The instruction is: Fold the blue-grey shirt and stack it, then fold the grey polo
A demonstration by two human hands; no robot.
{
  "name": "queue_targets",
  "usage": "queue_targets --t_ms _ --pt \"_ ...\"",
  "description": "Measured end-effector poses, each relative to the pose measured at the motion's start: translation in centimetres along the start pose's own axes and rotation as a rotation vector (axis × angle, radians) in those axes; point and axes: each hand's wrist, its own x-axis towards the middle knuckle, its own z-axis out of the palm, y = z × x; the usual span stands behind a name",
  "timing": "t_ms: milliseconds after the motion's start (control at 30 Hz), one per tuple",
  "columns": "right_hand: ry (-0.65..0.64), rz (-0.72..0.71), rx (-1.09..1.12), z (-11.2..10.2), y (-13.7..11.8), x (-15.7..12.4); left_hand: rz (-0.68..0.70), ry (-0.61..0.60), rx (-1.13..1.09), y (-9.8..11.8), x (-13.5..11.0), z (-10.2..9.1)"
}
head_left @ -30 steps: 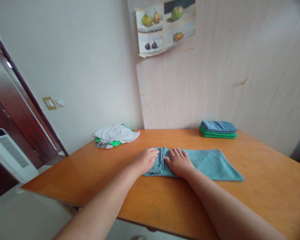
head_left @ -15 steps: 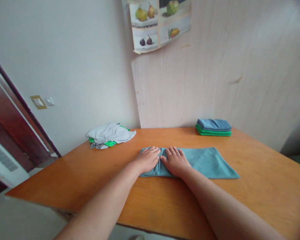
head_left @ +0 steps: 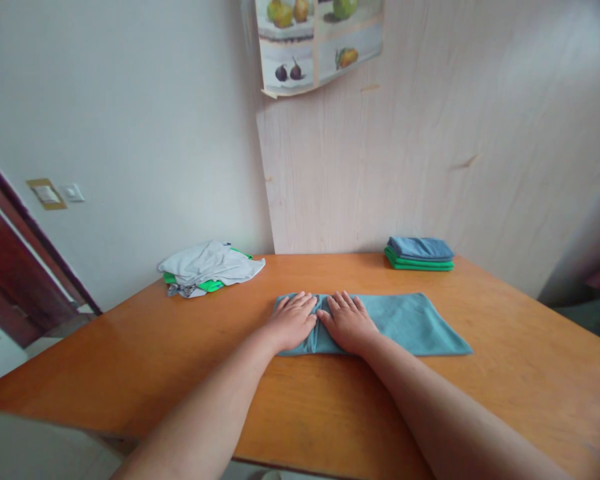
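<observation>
A teal cloth (head_left: 410,321) lies folded into a long strip on the orange wooden table (head_left: 180,347). My left hand (head_left: 293,321) and my right hand (head_left: 347,322) rest flat on its left end, side by side, fingers spread and pointing away from me. A small ridge of fabric is bunched between the two hands. Neither hand grips anything.
A loose pile of white and green cloths (head_left: 207,267) sits at the table's far left. A neat stack of folded blue and green cloths (head_left: 419,253) sits at the far right by the wood-panelled wall. A fruit poster (head_left: 320,40) hangs above.
My left hand has slid onto the cloth's left end and lies flat beside my right hand. The camera has shifted, so everything sits further left in view.
</observation>
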Motion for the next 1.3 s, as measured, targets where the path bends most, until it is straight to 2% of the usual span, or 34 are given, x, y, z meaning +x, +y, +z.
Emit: queue_targets --t_ms 100,300,467,567,733,933,1100,1300 --pt "-0.001 -0.013 0.014 -0.3 0.1 -0.1 -0.016 0.09 -0.162 -0.6 0.2 0.1" --pt "0.025 -0.053 0.082 -1.3 0.5 -0.1 -0.076 0.369 -0.59 -2.4 0.9 -0.5" --pt "0.114 -0.072 0.183 -1.4 1.3 0.3 -0.127 0.544 -0.676 -3.9 1.2 -1.4" --pt "0.156 -0.057 0.232 -1.6 1.3 0.6 -0.206 0.608 -0.688 -5.0 1.4 -1.5" --pt "0.18 0.012 0.173 -2.5 0.7 1.3 -0.304 0.557 -0.659 -6.6 1.6 -1.3" --pt "0.037 0.159 0.127 -3.4 0.0 3.3 -0.264 0.453 -0.674 -6.5 1.9 -0.5" --pt "-0.034 0.224 0.184 -2.8 -0.4 5.5 -0.184 0.348 -0.572 -5.9 2.0 -0.1" --pt "-0.015 0.224 0.277 -1.5 -1.7 6.4 -0.199 0.355 -0.5 -5.8 2.0 0.1"
